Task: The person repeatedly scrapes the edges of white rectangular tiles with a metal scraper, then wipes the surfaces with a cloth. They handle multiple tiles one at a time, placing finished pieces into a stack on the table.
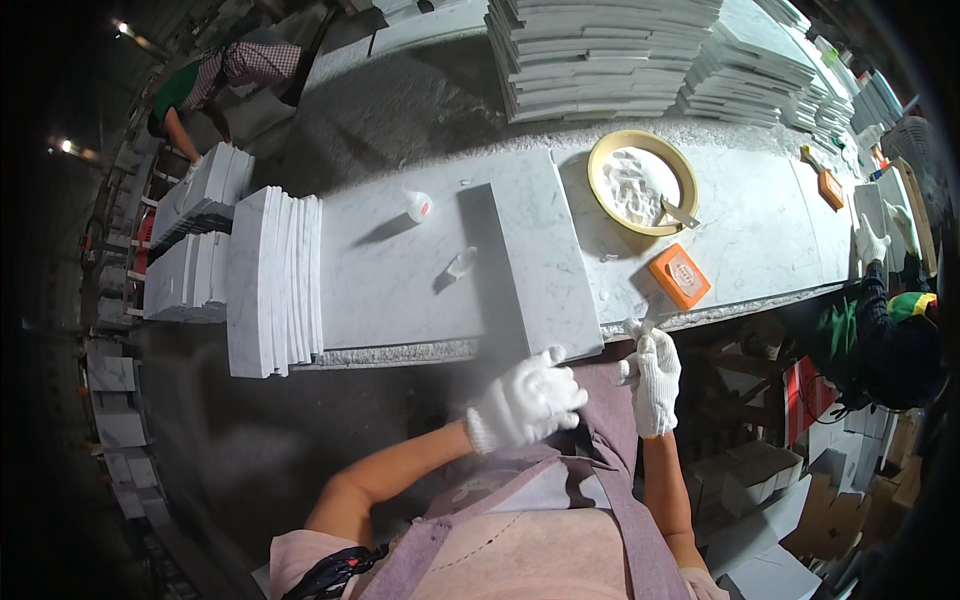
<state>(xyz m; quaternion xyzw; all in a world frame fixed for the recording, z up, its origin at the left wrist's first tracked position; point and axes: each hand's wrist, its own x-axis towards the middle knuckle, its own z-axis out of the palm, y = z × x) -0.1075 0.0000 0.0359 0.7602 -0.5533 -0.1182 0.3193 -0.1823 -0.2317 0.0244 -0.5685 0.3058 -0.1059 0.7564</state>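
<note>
Pose | left hand [530,400] angled inward near slab [545,255] | right hand [655,382] upright

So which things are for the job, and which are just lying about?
Likely the job: flat slab beside the left hand; thin thing in the right hand; maybe the yellow bowl.

Probably lying about: orange box; bottle; stacked slabs.

Printed label [685,271]: on orange box [679,279]; lettering illegible. Red marking [424,209]: on white plastic bottle [414,204]; lettering illegible.
</note>
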